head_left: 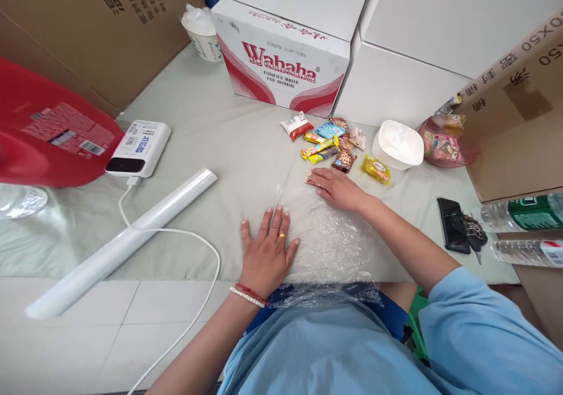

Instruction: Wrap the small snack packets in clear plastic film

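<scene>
Apparently, the handling of the snacks is only part-way along. The bench (189,119) has clear plastic film (336,239) spread wrinkled in front of the person and hanging over the near edge; nothing looks wrapped in it yet. The left hand (266,248) lies flat, fingers spread, with nothing visible in its hold. The right hand (338,187) rests palm down near the film's far side, fingers fairly straight. Beyond it, a loose heap of snacks (326,144) lies before the water carton (281,61), seemingly left to deal with; others sit in a red tub (442,160) near the white bowl (391,162), perhaps done. Smallest, one packet (311,179) peeks from under the right hand; whether gripped or merely covered, I cannot tell.
</scene>
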A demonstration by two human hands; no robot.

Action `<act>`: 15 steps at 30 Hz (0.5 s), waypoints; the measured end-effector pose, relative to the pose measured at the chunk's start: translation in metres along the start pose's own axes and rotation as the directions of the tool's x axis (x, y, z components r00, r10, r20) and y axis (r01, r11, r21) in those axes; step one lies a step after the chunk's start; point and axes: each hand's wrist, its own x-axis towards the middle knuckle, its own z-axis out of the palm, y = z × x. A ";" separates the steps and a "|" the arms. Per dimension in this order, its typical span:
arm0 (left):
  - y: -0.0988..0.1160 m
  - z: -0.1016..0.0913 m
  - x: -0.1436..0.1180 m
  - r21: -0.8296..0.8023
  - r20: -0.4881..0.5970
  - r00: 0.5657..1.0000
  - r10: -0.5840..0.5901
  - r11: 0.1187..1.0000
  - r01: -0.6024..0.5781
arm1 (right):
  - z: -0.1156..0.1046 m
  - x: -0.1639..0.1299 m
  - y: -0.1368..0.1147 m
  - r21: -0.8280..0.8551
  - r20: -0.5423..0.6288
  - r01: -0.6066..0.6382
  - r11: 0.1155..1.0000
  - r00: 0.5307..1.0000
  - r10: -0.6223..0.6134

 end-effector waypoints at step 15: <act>-0.002 0.000 0.000 0.003 0.023 1.000 -0.006 1.000 0.006 | -0.055 0.135 0.051 -0.145 -0.127 -0.159 0.977 0.982 0.141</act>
